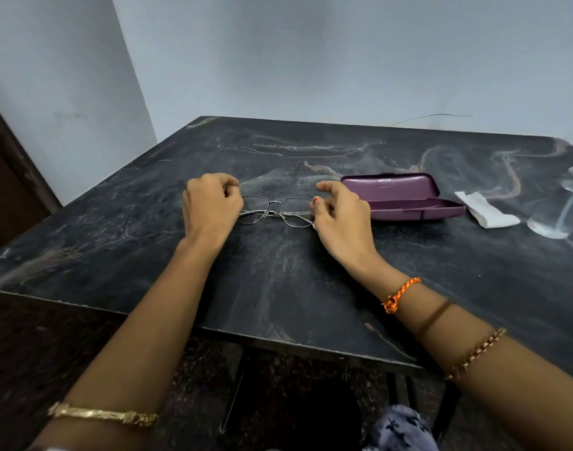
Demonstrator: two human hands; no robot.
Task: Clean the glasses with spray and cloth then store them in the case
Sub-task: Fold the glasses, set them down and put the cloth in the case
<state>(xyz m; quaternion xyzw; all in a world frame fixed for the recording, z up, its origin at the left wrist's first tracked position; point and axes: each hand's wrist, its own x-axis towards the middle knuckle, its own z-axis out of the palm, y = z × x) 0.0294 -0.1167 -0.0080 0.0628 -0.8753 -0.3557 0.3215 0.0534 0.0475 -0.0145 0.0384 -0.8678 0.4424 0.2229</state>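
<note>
Thin silver wire-frame glasses point(276, 212) sit just above frame centre on the dark marbled stone tabletop point(278, 281), lenses facing the camera, one hand at each end. Left hand point(210, 206), left of centre, has its fingers curled around the left hinge/temple end; the contact itself is hidden under the knuckles. Right hand point(339, 216), right of centre, pinches the right end with thumb and lower fingers, index lifted and loosely extended, so a light grip only. Can't tell whether the temples are folded or whether the frame is resting on the table or just off it. Open purple hard-shell case point(405, 200) is immediately right of the right hand, lid up. Folded white cloth point(485, 209) lies further right; the clear spray bottle point(561, 213) lies on its side at the right edge, partly cut off. Risks, my read: thin frame held by both ends, so any uneven pull or twist bends the bridge or hinge. Fingertips near the rims could smudge lenses. Dragging lenses across stone could scratch them. Moving right toward the case, the knuckles could knock the lid shut or shove the case into the cloth. Bottle on its side could roll or leak if bumped.
</note>
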